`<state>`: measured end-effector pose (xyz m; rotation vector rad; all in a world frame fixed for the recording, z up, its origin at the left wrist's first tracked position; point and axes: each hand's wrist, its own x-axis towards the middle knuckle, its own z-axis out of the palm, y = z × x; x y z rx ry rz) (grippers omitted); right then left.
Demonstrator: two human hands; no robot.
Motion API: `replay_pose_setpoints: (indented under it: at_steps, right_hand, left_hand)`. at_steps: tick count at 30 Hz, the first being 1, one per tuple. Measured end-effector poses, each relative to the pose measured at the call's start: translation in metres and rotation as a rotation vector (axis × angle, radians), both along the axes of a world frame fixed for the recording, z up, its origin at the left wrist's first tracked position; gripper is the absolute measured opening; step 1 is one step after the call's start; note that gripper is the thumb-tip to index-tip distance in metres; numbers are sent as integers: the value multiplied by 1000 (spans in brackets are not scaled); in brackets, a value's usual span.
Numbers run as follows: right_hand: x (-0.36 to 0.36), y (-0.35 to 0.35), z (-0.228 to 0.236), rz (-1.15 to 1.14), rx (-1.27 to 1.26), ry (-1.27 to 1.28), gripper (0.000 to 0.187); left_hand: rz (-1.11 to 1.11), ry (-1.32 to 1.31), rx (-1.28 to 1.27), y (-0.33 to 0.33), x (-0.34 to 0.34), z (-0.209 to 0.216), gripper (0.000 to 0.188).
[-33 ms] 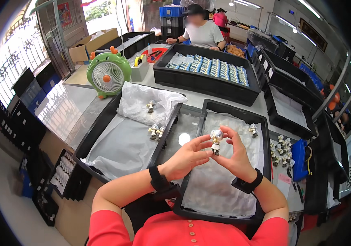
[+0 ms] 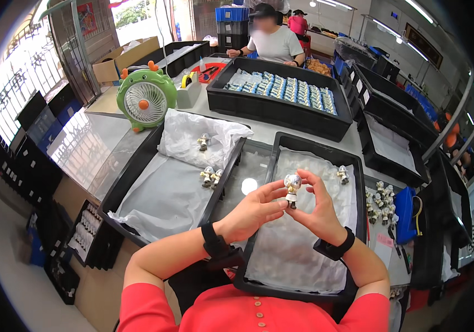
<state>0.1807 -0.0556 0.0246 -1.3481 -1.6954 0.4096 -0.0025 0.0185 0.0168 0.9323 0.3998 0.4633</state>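
A small figurine [image 2: 292,189] with pale hair, a white-and-gold outfit and dark feet is held upright between my two hands, above the right-hand black tray [image 2: 275,160]. My left hand [image 2: 256,212] has its fingers at the figurine's left side and lower part. Thumb and fingers of my right hand [image 2: 321,213] close round it from head to feet. One like figurine [image 2: 342,175] lies on the tray's white liner, right of my hands. In the left black tray [image 2: 116,191], a pair of figurines [image 2: 211,177] and a single figurine [image 2: 203,142] rest on white sheeting.
Several figurines [image 2: 380,205] are heaped on the table at right, beside a blue box [image 2: 405,216]. A green fan [image 2: 146,100] stands far left. Beyond my trays is a large black tray [image 2: 281,113] of packed blue-and-white pieces. A person [image 2: 273,41] sits behind it.
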Motion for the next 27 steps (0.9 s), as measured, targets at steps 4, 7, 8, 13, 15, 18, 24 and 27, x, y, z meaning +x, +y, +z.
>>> replay_pose_setpoints:
  at_steps: [4, 7, 8, 13, 15, 18, 24, 27]
  right_hand:
    - [4, 2, -12, 35, -58, 62, 70]
    - [0, 5, -17, 83, -58, 89, 72]
    - [0, 5, -19, 92, -46, 75, 73]
    - [-1, 4, -26, 132, -38, 48, 74]
    - [-2, 4, -25, 141, -4, 17, 74]
    - [-2, 3, -23, 143, 15, 6, 74]
    - [0, 6, -28, 132, 65, -114, 81]
    - [0, 5, -27, 138, 44, -98, 82]
  left_hand:
    - [7, -69, -31, 2, 2, -9, 50]
    - [35, -48, -49, 6, -1, -15, 45]
    - [45, -37, -30, 6, -1, -16, 42]
    - [79, 7, 115, 4, -5, -19, 33]
    - [68, 11, 124, 4, -7, -19, 34]
    - [47, 1, 114, 3, -7, -18, 36]
    - [60, -21, 30, 1, -6, -19, 36]
    - [35, -53, -16, 1, -7, -20, 38]
